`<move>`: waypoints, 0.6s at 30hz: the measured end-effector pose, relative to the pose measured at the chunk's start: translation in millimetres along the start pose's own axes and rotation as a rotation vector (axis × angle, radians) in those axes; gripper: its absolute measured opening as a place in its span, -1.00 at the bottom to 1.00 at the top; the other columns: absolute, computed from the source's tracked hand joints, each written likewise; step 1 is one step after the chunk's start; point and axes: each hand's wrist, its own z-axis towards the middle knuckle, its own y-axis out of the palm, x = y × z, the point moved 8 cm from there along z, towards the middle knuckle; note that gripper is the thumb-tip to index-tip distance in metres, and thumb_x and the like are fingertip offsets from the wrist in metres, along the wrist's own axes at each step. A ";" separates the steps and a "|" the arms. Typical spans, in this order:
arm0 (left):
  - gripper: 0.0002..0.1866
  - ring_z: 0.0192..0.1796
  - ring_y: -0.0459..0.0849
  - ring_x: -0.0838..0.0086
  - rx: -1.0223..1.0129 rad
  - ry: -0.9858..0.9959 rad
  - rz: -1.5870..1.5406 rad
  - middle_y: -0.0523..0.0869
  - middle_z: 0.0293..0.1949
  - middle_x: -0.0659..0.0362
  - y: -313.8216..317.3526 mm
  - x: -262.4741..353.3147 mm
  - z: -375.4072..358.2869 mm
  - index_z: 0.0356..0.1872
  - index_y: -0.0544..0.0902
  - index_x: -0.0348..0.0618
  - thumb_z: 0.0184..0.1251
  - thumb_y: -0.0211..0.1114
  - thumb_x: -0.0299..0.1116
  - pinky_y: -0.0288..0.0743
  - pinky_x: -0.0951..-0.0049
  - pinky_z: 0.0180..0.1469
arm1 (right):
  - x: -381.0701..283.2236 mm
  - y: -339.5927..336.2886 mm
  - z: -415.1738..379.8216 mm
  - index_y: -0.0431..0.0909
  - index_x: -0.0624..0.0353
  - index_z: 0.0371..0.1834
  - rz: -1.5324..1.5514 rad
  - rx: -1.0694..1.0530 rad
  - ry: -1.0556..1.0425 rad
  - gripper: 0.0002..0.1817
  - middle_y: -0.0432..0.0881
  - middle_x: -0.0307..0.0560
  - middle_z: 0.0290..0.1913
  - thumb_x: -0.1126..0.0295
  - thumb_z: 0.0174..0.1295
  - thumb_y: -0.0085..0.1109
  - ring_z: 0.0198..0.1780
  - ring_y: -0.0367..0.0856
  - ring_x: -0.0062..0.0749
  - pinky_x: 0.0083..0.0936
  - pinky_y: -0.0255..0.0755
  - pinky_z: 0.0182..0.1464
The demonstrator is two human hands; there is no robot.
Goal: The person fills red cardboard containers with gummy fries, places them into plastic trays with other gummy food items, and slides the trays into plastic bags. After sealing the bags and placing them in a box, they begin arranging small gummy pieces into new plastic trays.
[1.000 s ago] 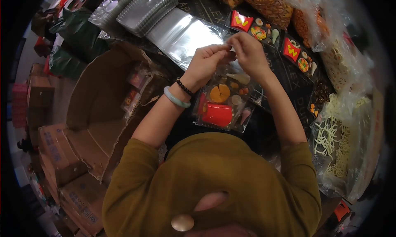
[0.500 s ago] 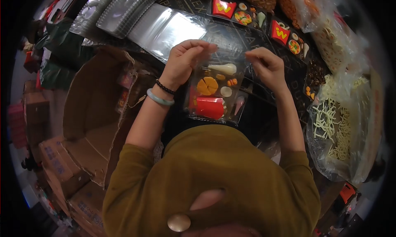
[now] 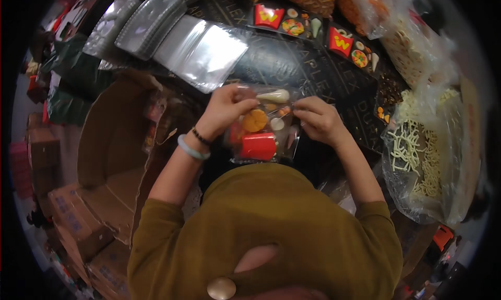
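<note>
A clear plastic pack (image 3: pixel 286 153) of toy food lies in front of my belly. It contains a red fries box (image 3: pixel 259 146), an orange round piece (image 3: pixel 254 121), a white drumstick-like piece (image 3: pixel 275 96) and several small pieces. My left hand (image 3: pixel 228 110) is closed at the pack's upper left edge, thumb over the film. At the upper right edge my right hand (image 3: pixel 317 120) pinches the film between thumb and fingers. The undersides of both grips are hidden.
Clear bags (image 3: pixel 201 52) lie stacked beside nested clear trays (image 3: pixel 151 24). Two filled trays, one with a red fries box (image 3: pixel 341 42), sit at the back. A bag of pale strips (image 3: pixel 407 148) is at right, an open cardboard box (image 3: pixel 112 138) at left.
Both hands have come down from above the pack's top to its upper side edges. The right hand has moved inward onto the film. The camera view has shifted slightly.
</note>
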 end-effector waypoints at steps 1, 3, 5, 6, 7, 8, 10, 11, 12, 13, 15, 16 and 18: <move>-0.74 -0.31 0.64 0.59 0.091 0.142 0.101 0.70 -0.29 0.20 -4.4 20.7 -12.5 -0.18 0.61 -0.30 0.11 0.41 -0.49 0.54 0.58 -0.26 | 6.4 -2.3 -7.4 0.61 0.20 -0.32 0.018 -0.048 0.039 -0.73 0.64 -0.04 -0.24 0.59 -0.20 0.26 -0.21 0.65 -0.17 -0.38 0.56 -0.20; -0.78 -0.35 0.64 0.51 0.224 0.608 0.353 0.68 -0.32 0.16 4.0 94.7 -52.2 -0.25 0.62 -0.26 0.03 0.39 -0.56 0.53 0.54 -0.30 | 35.4 -42.8 -15.4 0.61 0.20 -0.30 -0.022 0.135 0.147 -0.79 0.65 -0.04 -0.20 0.53 -0.07 0.28 -0.15 0.65 -0.15 -0.39 0.54 -0.13; -0.71 -0.40 0.63 0.30 0.272 1.097 0.589 0.64 -0.38 0.10 39.7 159.1 -106.5 -0.32 0.62 -0.21 -0.17 0.38 -0.63 0.49 0.48 -0.36 | 67.6 -87.5 -4.3 0.59 0.21 -0.14 -0.276 0.208 0.288 -0.58 0.58 0.04 0.00 0.31 -0.08 0.45 0.07 0.54 -0.07 -0.30 0.43 0.09; -0.69 -0.39 0.62 0.27 0.162 1.200 0.730 0.63 -0.36 0.09 62.5 162.2 -118.6 -0.32 0.61 -0.20 -0.22 0.36 -0.59 0.46 0.47 -0.40 | 88.6 -100.4 1.9 0.55 0.20 0.03 -0.400 0.162 0.310 -0.43 0.50 0.08 0.16 0.20 -0.07 0.47 0.20 0.46 -0.07 -0.31 0.35 0.18; -0.67 -0.39 0.60 0.31 0.021 1.265 0.862 0.60 -0.34 0.13 85.6 152.7 -122.1 -0.31 0.59 -0.19 -0.24 0.36 -0.50 0.44 0.46 -0.41 | 120.9 -105.9 4.1 0.49 0.16 0.12 -0.538 0.137 0.316 -0.27 0.46 0.06 0.20 0.03 -0.14 0.47 0.25 0.40 -0.05 -0.23 0.31 0.22; -0.65 -0.39 0.59 0.32 -0.053 1.260 0.958 0.58 -0.33 0.14 105.5 134.2 -117.6 -0.27 0.58 -0.19 -0.22 0.36 -0.46 0.43 0.46 -0.40 | 149.7 -107.3 4.5 0.43 0.11 0.21 -0.674 0.117 0.318 -0.10 0.42 0.04 0.25 -0.15 -0.20 0.46 0.30 0.33 -0.02 -0.14 0.27 0.26; -0.50 -0.26 0.56 0.28 -0.280 1.055 1.108 0.52 -0.23 0.12 133.4 72.1 -94.9 -0.11 0.53 -0.18 -0.20 0.41 -0.31 0.44 0.38 -0.25 | 189.9 -103.3 2.8 0.27 0.03 0.35 -0.778 -0.053 0.509 0.12 0.32 0.03 0.33 -0.31 -0.33 0.42 0.37 0.24 -0.02 -0.04 0.20 0.29; -0.43 -0.20 0.55 0.22 -0.356 0.915 1.132 0.52 -0.15 0.08 138.9 50.8 -84.0 -0.07 0.52 -0.17 -0.22 0.45 -0.27 0.44 0.32 -0.18 | 211.9 -100.9 -1.2 0.19 -0.01 0.42 -0.825 -0.141 0.605 0.23 0.28 0.02 0.37 -0.39 -0.39 0.40 0.40 0.20 -0.02 0.00 0.16 0.31; -0.37 -0.14 0.54 0.17 -0.426 0.769 1.148 0.51 -0.07 0.04 141.0 28.0 -74.1 -0.03 0.50 -0.16 -0.24 0.50 -0.24 0.44 0.27 -0.11 | 246.5 -95.6 -13.9 0.03 -0.10 0.49 -0.766 -0.194 0.674 0.36 0.20 0.04 0.42 -0.47 -0.48 0.36 0.45 0.12 -0.04 0.04 0.09 0.32; -0.28 -0.04 0.51 0.10 -0.455 0.700 1.127 0.48 0.00 0.00 138.0 -1.3 -65.9 0.03 0.48 -0.13 -0.26 0.54 -0.14 0.42 0.20 -0.03 | 251.0 -97.5 -17.3 0.03 -0.12 0.49 -0.733 -0.239 0.732 0.35 0.21 0.06 0.42 -0.46 -0.48 0.37 0.44 0.13 -0.04 0.00 0.10 0.32; -0.27 -0.01 0.50 0.08 -0.406 0.629 1.016 0.48 -0.02 0.00 124.3 -21.2 -55.5 0.04 0.48 -0.13 -0.23 0.55 -0.08 0.42 0.19 -0.01 | 238.2 -97.7 -20.2 0.04 -0.15 0.49 -0.684 -0.309 0.782 0.34 0.23 0.08 0.40 -0.43 -0.47 0.39 0.43 0.16 -0.05 -0.08 0.11 0.29; -0.35 0.02 0.50 0.08 -0.405 0.573 0.955 0.48 -0.03 0.02 119.2 -21.6 -51.4 0.03 0.49 -0.13 -0.14 0.53 -0.15 0.43 0.20 0.01 | 224.1 -95.5 -21.8 0.04 -0.15 0.49 -0.667 -0.326 0.766 0.33 0.24 0.08 0.39 -0.42 -0.46 0.39 0.42 0.17 -0.05 -0.08 0.10 0.29; -0.40 0.02 0.50 0.10 -0.365 0.563 0.886 0.49 -0.03 0.04 114.1 -25.3 -50.2 0.02 0.50 -0.13 -0.12 0.52 -0.24 0.43 0.22 0.01 | 194.2 -87.1 -29.7 0.06 -0.14 0.48 -0.648 -0.331 0.707 0.31 0.29 0.07 0.34 -0.37 -0.46 0.43 0.39 0.20 -0.05 -0.10 0.09 0.27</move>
